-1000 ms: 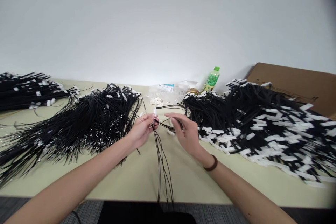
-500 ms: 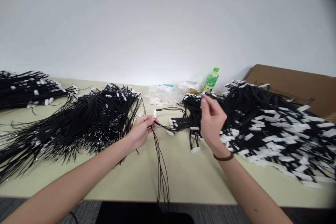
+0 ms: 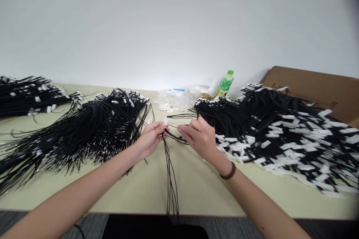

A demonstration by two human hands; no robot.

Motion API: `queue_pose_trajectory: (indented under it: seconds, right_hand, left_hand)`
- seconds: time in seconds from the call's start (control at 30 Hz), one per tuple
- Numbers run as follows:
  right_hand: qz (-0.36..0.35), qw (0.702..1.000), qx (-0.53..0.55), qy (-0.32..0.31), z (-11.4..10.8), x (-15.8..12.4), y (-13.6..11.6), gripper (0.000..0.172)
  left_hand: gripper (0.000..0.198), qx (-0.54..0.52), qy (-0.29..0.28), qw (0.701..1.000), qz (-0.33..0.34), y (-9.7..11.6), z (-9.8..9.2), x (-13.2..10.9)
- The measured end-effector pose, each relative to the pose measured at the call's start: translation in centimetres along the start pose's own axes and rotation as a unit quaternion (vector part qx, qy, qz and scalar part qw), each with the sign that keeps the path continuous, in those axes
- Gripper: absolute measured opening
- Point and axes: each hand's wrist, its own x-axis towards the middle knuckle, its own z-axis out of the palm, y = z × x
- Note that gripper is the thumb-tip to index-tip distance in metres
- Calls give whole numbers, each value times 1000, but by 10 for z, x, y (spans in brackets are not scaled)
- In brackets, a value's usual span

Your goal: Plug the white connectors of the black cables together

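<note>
Left hand [image 3: 153, 139]: one white connector [image 3: 166, 120] | right hand [image 3: 199, 137]: one wire [image 3: 173, 126] | one bottle [image 3: 225, 83]

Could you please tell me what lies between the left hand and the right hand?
In the head view, black wires run across the gap from the left hand toward the right hand; pale tabletop shows behind them.

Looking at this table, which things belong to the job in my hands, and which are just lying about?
Likely part of the job:
- white connector in your left hand
- black wires hanging below it
- left wire pile
- right wire pile

Probably just lying about:
- green-capped bottle
- brown cardboard
</note>
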Motion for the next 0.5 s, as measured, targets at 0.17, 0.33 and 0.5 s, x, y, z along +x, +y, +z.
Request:
queue_pose_trajectory:
  seconds: [0.17,0.33,0.5]
  right_hand:
    - [1,1000,3,2,0,-1,-1,4]
    - [4,1000,5,6,0,-1,0,5]
    - [2,1000,4,11,0,-1,-1,5]
  left_hand:
    - [21,2,-5,1000,-1,0,0,0]
    - [22,6,-7,1000,-1,1,1,-1]
    - [22,3,-13,1000,-7,1,1,-1]
